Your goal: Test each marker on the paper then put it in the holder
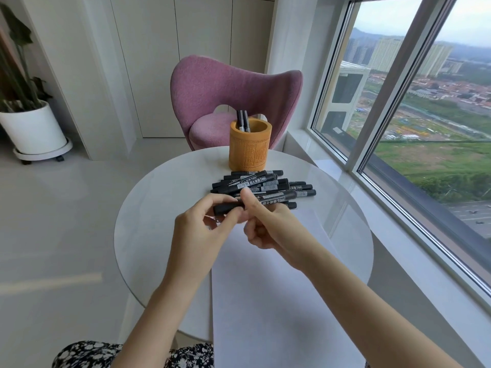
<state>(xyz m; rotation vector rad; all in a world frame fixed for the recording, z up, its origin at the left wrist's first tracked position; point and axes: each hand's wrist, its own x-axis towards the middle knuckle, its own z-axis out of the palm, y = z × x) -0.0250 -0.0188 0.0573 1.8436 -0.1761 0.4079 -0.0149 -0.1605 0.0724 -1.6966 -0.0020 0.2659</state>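
Observation:
Both my hands hold one black marker (225, 207) level above the table. My left hand (204, 224) pinches its left cap end, and my right hand (261, 221) grips the barrel, thumb raised. Behind them lies a pile of several black markers (268, 185) with white labels. A carved orange-brown wooden holder (249, 147) stands at the table's far edge with two markers (243, 120) upright inside. A white sheet of paper (273, 288) lies under my forearms and reaches over the near table edge.
The round white table (148, 224) stands beside a large window (414, 123) on the right. A pink chair (225, 99) sits behind the holder. A potted plant in a white pot (32, 128) is on the floor at far left.

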